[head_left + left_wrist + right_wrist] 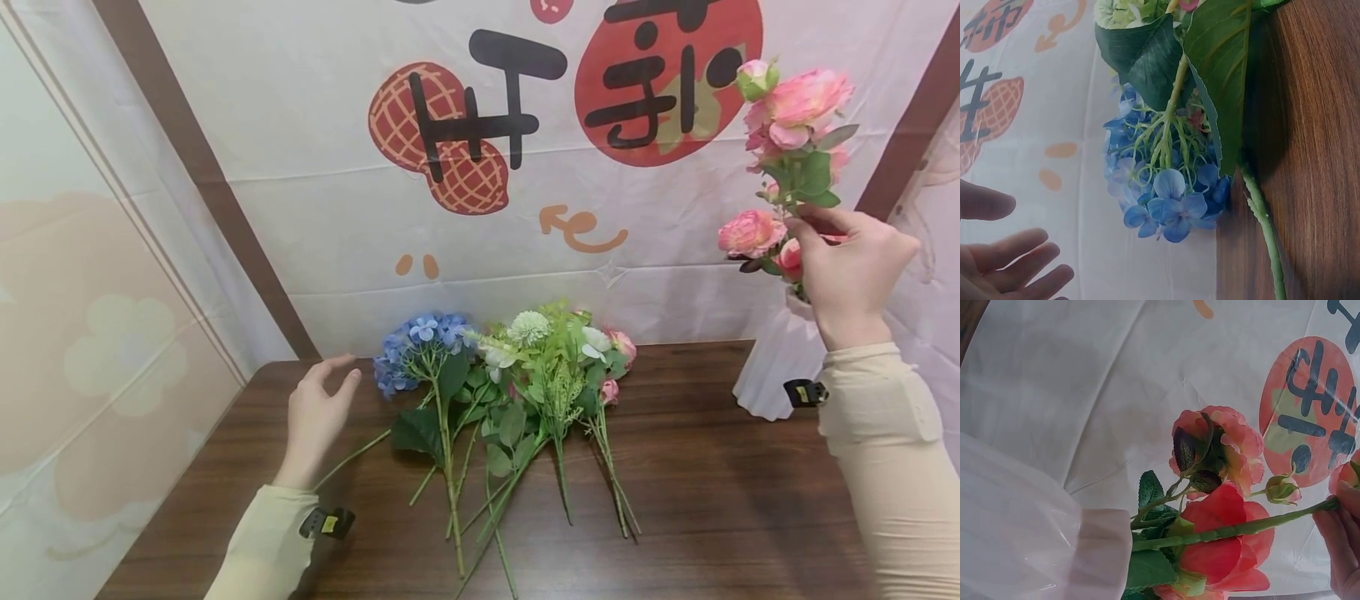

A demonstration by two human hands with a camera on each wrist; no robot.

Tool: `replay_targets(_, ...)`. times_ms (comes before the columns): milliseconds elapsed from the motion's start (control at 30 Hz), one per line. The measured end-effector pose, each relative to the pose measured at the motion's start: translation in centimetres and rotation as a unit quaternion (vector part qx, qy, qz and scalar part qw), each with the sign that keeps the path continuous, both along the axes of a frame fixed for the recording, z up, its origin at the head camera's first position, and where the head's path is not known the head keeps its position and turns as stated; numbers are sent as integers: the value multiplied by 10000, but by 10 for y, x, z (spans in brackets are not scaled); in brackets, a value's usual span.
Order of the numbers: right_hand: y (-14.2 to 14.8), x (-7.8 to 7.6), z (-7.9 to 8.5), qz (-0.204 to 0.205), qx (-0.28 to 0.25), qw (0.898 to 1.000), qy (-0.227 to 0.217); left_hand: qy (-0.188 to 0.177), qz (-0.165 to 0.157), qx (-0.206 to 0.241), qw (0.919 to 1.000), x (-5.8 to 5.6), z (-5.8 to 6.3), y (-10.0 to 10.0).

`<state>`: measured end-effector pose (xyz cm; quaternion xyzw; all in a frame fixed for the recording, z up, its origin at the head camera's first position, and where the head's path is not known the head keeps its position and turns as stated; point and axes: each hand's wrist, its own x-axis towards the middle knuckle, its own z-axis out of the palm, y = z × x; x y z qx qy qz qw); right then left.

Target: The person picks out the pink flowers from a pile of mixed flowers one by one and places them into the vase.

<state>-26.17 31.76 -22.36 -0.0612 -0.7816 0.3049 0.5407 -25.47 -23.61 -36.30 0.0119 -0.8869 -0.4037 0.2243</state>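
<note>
At the right, my right hand point(858, 267) pinches the green stem point(1235, 530) of a pink peony spray point(806, 104) between thumb and fingers. In the right wrist view, that stem's lower end passes into the mouth of a white fluted vase point(778, 358). Other pink and coral blooms point(752, 233) stand in the same vase, below my fingers. My left hand point(318, 412) hovers with relaxed, parted fingers beside a blue hydrangea point(1175, 203), holding nothing. The hydrangea's head leans toward the back of the table, its long stem point(450, 492) pointing to the front.
Next to the hydrangea lie a pale green pompom flower point(528, 327), light green foliage point(558, 392) and pink roses point(609, 390), with several stems spread forward over the brown wooden table point(697, 500). A printed white cloth point(315, 150) hangs behind the table.
</note>
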Motion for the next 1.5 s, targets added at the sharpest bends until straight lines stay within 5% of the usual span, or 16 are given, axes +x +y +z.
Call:
replay_targets(267, 9, 1, -8, -47, 34, 9982, -598, -14, 35, -26, 10000, 1, -2, -2)
replay_targets(467, 14, 1, -21, -218, 697, 9969, -285, 19, 75, -76, 9999, 0, -4, -2)
replay_targets(833, 20, 2, -33, -298, 1032, 9941, -180, 31, 103, -52, 9999, 1, -1, -2)
replay_targets(1500, 26, -1, -57, -476, 1100, 9920, -386, -95, 118, 1, 9999, 1, 0, -2)
